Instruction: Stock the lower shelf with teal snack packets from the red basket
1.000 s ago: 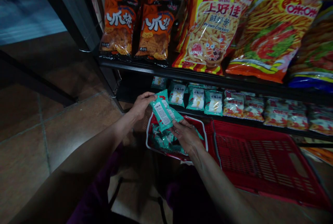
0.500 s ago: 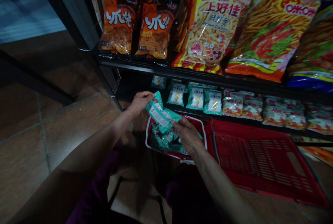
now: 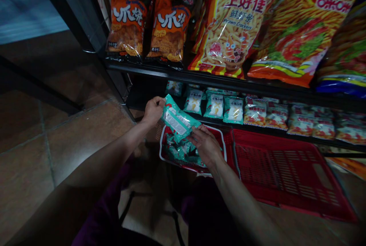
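Between my hands is a teal snack bag, its printed back facing up. My left hand pinches its upper left corner. At the bag's lower right end, the fingers of my right hand are closed on its edge. Right below is a red basket with a white rim, holding several more teal snack bags. Just beyond my hands, teal and white snack bags stand in a row on the lower shelf.
A second red basket lies at the right under the shelf. Large prawn cracker bags and orange snack bags fill the upper shelf. Red and white snack bags continue the lower row. A black shelf post rises at the left.
The teal snack bag has been straightened out and tilted so more of its back shows. My left hand has shifted slightly left; both hands still grip it.
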A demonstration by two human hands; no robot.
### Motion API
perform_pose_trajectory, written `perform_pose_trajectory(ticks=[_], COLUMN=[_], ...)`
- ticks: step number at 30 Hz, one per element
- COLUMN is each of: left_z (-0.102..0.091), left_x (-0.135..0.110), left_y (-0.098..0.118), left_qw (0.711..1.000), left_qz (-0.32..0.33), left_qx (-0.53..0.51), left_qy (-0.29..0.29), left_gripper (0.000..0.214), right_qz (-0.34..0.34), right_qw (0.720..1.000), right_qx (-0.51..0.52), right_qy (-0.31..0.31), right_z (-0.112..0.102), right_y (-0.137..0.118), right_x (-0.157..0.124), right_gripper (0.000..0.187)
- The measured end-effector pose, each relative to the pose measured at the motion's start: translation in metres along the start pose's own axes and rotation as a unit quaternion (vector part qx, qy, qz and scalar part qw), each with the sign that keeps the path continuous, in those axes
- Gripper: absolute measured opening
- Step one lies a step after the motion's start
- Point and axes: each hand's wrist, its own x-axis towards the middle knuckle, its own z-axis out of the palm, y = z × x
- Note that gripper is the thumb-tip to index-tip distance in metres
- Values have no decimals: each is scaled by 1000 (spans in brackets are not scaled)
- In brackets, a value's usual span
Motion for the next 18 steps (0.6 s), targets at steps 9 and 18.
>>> perform_pose_trajectory(ticks=[9, 18], left_z=[-1, 0], left_x=[1, 4], left_y=[3, -3], left_qw=[998, 996], left_qz=[-59, -90], left_qx=[-6, -11], left_qy=[2, 22], left_gripper=[16, 12], right_qz=[4, -3], right_qw=[999, 999], right_qx=[-14, -31], right_qy=[-33, -35], right_z=[0, 1], right_y=[-1, 4], right_x=[-1, -2], right_gripper=[38, 38])
